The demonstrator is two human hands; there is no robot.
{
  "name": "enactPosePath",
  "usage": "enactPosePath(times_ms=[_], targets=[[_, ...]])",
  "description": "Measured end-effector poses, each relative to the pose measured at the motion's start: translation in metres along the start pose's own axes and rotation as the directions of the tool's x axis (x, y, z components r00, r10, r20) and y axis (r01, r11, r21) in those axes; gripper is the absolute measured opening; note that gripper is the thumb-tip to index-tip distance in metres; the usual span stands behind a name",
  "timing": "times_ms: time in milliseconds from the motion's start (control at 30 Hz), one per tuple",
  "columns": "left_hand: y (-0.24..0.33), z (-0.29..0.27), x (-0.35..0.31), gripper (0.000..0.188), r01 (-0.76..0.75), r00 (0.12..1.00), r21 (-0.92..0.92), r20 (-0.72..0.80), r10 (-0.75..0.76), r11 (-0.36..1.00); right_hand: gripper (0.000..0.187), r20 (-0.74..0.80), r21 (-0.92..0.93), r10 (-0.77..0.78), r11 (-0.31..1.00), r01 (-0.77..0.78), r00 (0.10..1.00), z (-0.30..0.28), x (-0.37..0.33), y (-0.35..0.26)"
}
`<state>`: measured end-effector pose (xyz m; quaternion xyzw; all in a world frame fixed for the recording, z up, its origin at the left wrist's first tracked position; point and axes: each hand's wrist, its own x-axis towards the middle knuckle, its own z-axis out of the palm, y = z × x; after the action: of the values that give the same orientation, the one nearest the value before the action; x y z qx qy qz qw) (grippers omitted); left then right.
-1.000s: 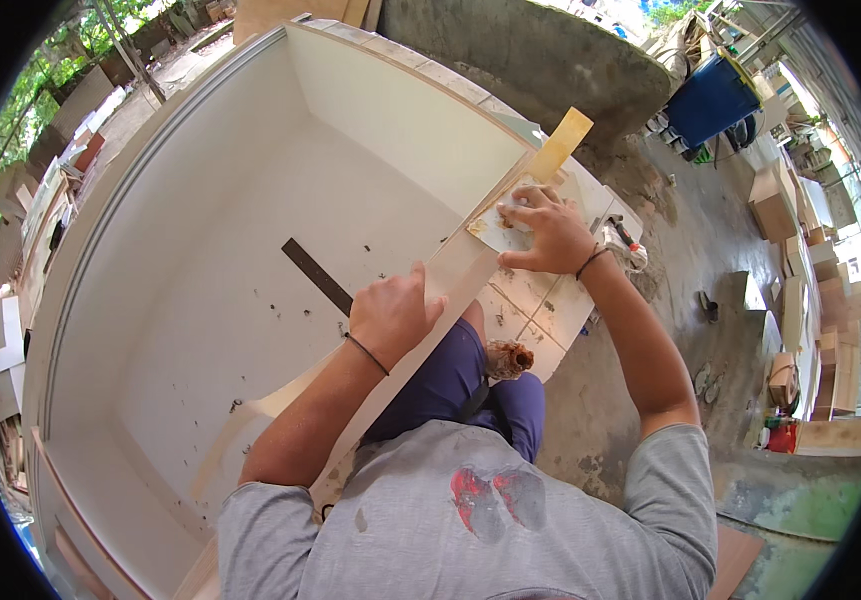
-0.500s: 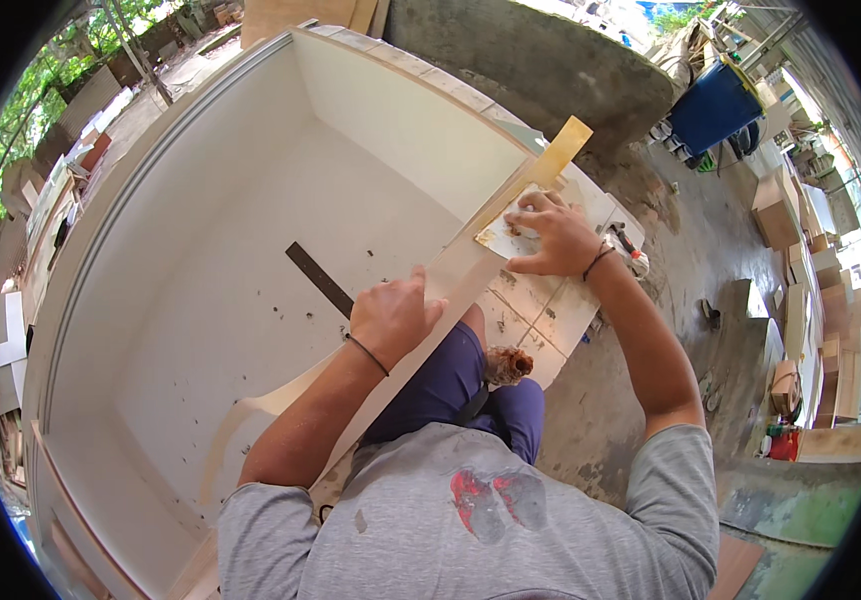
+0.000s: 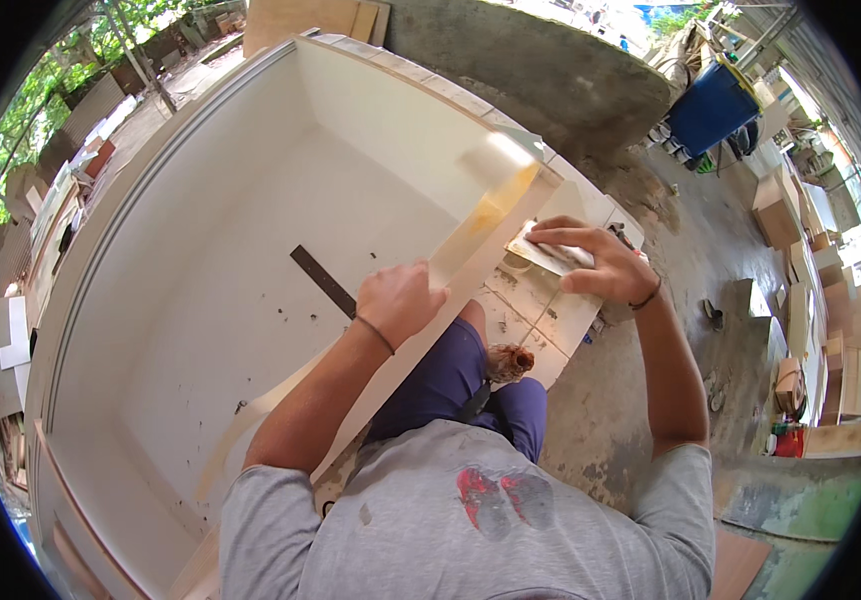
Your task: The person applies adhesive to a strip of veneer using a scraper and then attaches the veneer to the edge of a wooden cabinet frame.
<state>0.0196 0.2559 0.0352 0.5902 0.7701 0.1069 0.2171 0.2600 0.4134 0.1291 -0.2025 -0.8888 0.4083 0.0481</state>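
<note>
A long pale edging strip (image 3: 462, 243) runs along the front edge of a large white cabinet box (image 3: 380, 180). Its far end is smeared yellow and blurred by motion. My left hand (image 3: 397, 300) is closed on this strip, fingers curled over it. The strip's other end droops into the box beside my left forearm. My right hand (image 3: 600, 262) grips a flat white scrap piece (image 3: 550, 255) with yellowish stains, just right of the box's edge and apart from the strip. Its fingers lie over the top and partly hide it.
Inside the box lie a dark flat strip (image 3: 322, 280) and scattered crumbs. A crusted brown container (image 3: 510, 362) stands by my knees, next to pale tiles (image 3: 545, 325). A blue bin (image 3: 715, 108) is at the far right; wooden boards (image 3: 785, 210) stack along that side.
My right hand has moved right and nearer with the white piece, off the strip. The strip's far end has swung left and down. My left hand's pointing finger has curled in.
</note>
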Motion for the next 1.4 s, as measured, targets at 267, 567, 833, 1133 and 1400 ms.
enactPosePath(times_ms=[267,567,833,1133,1400], targets=[[0.02,-0.002,0.027,0.049,-0.014,1.0,0.01,0.013,0.014,1.0,0.063,-0.061,0.245,-0.066,0.966,0.079,0.996,0.024,0.039,0.028],[-0.019,0.01,-0.005,0.069,-0.156,0.963,-0.008,-0.224,0.15,0.988,0.061,-0.075,0.025,-0.057,0.998,0.059,0.996,0.036,0.042,0.046],[-0.012,0.004,-0.009,0.068,-0.061,0.992,-0.029,-0.116,0.057,0.998,0.076,-0.163,-0.489,0.027,0.866,-0.105,0.986,0.056,0.05,0.051],[-0.001,0.003,0.001,0.064,-0.022,0.997,0.038,-0.079,0.025,0.999,0.076,-0.225,-0.608,-0.024,0.785,-0.121,0.974,0.073,0.047,0.054],[-0.001,0.007,-0.001,0.06,-0.031,0.994,0.007,-0.109,0.032,0.999,0.075,-0.148,-0.588,0.029,0.801,-0.112,0.989,0.054,0.054,0.04]])
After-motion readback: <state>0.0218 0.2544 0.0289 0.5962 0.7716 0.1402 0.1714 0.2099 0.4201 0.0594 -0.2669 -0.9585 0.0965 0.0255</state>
